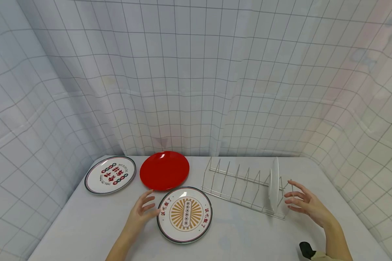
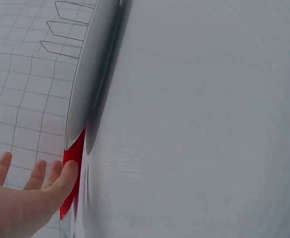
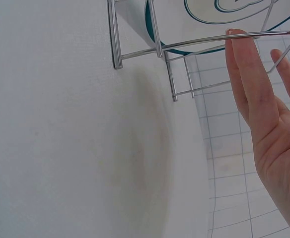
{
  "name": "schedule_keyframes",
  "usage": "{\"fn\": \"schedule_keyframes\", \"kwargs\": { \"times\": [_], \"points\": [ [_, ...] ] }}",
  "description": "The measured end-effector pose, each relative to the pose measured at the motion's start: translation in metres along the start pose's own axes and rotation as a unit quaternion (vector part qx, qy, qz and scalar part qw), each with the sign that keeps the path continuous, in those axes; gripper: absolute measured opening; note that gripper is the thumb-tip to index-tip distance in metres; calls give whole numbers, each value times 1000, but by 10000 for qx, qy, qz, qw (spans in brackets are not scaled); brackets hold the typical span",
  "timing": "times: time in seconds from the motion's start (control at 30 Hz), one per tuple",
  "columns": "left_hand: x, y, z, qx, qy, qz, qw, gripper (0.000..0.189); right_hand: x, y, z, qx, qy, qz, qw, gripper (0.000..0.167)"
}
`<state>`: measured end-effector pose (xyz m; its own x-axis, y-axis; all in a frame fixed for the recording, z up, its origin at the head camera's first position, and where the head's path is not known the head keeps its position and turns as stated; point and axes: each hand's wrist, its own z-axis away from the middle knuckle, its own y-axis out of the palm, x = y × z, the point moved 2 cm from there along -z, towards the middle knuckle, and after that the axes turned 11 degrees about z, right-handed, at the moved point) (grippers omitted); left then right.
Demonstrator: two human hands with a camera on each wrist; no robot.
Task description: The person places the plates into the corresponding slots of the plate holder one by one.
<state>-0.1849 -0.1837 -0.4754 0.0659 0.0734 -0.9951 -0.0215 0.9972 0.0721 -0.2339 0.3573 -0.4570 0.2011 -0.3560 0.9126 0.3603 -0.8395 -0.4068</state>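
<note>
Hands [image 1: 143,210] [image 1: 307,204] released: left by sunburst plate's [image 1: 184,215] rim, right by wire rack's [image 1: 230,199] end; open table [image 1: 238,232] between.

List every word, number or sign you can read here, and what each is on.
"吃饭了", twice, on the front sunburst plate; leading characters blurred.
Its central strip: too small to read.
White plate at far left: lettering too blurred to read.

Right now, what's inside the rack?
One plate, standing on edge near the right end of the rack. It hides the part of the rack directly behind it.
</note>
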Motion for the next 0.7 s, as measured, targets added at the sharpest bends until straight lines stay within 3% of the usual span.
{"fn": "schedule_keyframes", "kwargs": {
  "times": [0.17,0.33,0.53,0.7],
  "points": [
    [8,3,3,96,-626,587,9963,70,0,0,0,23,-26,-62,10000,56],
    [14,10,4,261,-871,1253,9879,71,0,0,0,27,-23,-64,10000,56],
    [19,15,1,162,-850,1178,9893,74,1,-1,0,8,18,-49,10000,56],
    [21,18,-1,263,-917,950,9909,76,1,0,0,11,77,-48,10000,57]
  ]
}}
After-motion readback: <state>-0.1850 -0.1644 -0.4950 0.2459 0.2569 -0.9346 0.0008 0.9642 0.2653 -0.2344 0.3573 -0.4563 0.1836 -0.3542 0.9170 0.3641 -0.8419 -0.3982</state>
